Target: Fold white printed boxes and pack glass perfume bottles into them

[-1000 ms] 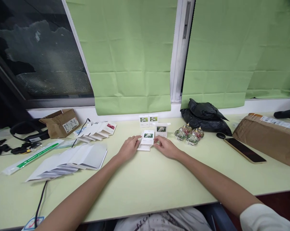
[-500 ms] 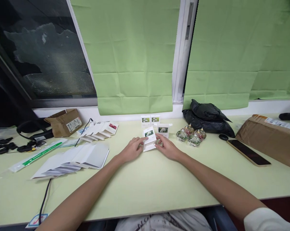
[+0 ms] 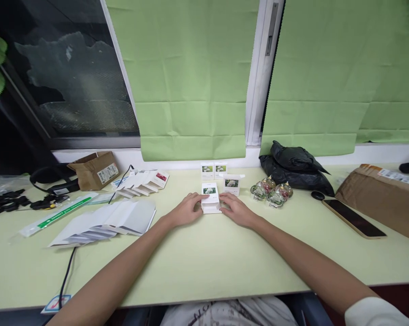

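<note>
A small white cardboard box (image 3: 210, 199) with a flower picture lies on the table between my two hands, its near end facing me with a flap low at the front. My left hand (image 3: 187, 209) grips its left side, the index finger over the top face. My right hand (image 3: 237, 210) is curled against its right side, fingertips at the edge. Just behind stands another white box (image 3: 232, 184) with its top flap raised. Two more white boxes, a left one (image 3: 207, 170) and a right one (image 3: 220, 169), stand side by side farther back.
Bagged glass-like baubles (image 3: 275, 192) lie to the right, before black plastic bags (image 3: 296, 167). A phone (image 3: 354, 218) and a brown parcel (image 3: 382, 199) are farther right. On the left are flat white cartons (image 3: 106, 222), smaller folded cartons (image 3: 141, 183) and a brown box (image 3: 95, 171).
The white box between my hands has gone from tilted to lying squarely on the table. Both hands stay at its sides. The view has shifted slightly.
</note>
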`<act>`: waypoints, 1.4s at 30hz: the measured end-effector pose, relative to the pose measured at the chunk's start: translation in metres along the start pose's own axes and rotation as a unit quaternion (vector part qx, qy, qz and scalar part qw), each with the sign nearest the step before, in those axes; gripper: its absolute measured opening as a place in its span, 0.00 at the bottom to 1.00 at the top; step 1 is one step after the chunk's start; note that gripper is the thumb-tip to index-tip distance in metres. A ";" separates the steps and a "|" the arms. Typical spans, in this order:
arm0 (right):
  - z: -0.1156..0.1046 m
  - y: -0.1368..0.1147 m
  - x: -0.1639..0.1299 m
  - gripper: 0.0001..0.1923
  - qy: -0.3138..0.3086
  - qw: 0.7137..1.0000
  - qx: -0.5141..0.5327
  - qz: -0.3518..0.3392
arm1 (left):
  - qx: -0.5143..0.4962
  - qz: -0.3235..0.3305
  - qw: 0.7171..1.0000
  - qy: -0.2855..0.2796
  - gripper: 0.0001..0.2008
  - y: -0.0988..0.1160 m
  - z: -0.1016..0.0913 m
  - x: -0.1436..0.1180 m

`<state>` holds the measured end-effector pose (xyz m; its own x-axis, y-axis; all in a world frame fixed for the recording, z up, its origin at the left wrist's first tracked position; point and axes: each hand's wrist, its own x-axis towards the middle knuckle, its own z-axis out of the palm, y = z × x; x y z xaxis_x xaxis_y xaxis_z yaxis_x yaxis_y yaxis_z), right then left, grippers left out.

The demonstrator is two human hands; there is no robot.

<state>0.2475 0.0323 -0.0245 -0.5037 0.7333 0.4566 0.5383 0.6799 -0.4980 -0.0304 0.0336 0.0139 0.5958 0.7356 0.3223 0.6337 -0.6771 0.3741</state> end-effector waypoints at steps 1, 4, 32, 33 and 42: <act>0.000 -0.001 0.000 0.20 0.000 1.000 -0.003 -0.003 | -0.005 0.004 1.000 0.002 0.28 0.000 -0.001 0.000; 0.000 -0.003 0.002 0.15 0.006 1.000 -0.007 -0.002 | -0.017 0.011 1.000 0.007 0.25 0.001 -0.001 0.000; -0.003 -0.007 0.005 0.29 -0.013 0.996 0.041 0.072 | -0.053 -0.016 0.998 0.009 0.22 -0.001 0.007 0.002; -0.005 -0.007 0.005 0.28 -0.015 0.996 0.049 0.073 | -0.053 -0.017 0.998 0.009 0.22 -0.002 0.007 0.002; -0.015 -0.025 0.001 0.07 0.031 0.997 0.055 0.034 | 0.049 0.045 0.997 0.044 0.25 -0.008 0.006 0.004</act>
<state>0.2441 0.0161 -0.0010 -0.4238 0.7786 0.4628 0.4908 0.6269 -0.6051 -0.0299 0.0415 0.0069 0.6093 0.6678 0.4276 0.6270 -0.7358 0.2558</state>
